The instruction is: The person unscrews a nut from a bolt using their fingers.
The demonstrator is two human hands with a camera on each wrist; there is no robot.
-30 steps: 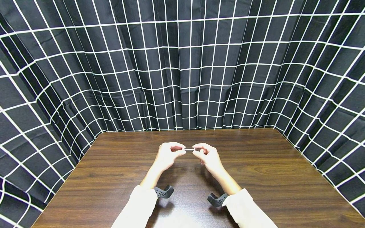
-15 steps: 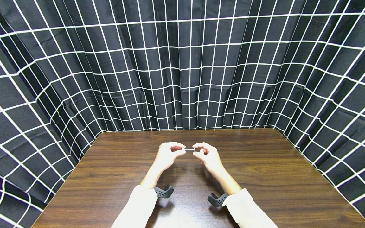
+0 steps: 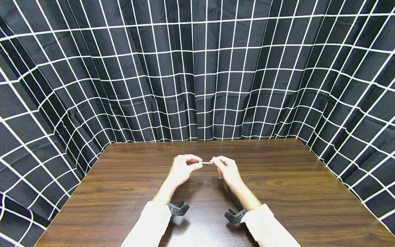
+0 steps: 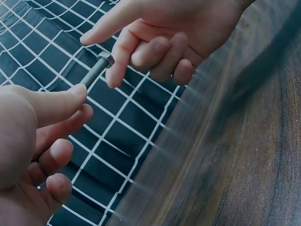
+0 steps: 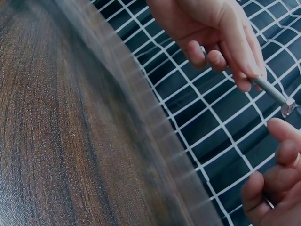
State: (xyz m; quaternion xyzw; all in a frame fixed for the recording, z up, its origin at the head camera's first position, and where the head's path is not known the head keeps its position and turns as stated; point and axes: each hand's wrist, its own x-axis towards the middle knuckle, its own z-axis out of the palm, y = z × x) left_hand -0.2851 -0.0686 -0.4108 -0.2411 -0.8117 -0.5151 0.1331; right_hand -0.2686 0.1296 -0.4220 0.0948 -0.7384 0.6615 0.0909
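My left hand (image 3: 182, 169) pinches the threaded shank of a small grey metal bolt (image 4: 96, 70) between thumb and index finger, the other fingers loosely bent. The bolt points toward my right hand (image 3: 227, 171), held above the tabletop. A hexagonal end (image 5: 288, 107) faces that hand; whether it is the bolt's head or a nut, I cannot tell. In the left wrist view, the right thumb (image 4: 94, 34) and index finger (image 4: 118, 59) stand on either side of the hexagonal end without pinching it. Whether the index touches it is unclear.
A brown wood-grain table (image 3: 129, 178) lies beneath both hands. Behind it and along the sides hangs a black curtain (image 3: 203, 75) with a white grid. Each wrist wears a dark camera mount (image 3: 179, 208).
My right fingers have shifted round the hexagonal end, with thumb and index now overlapping in the head view. The left hand and bolt have moved slightly right.
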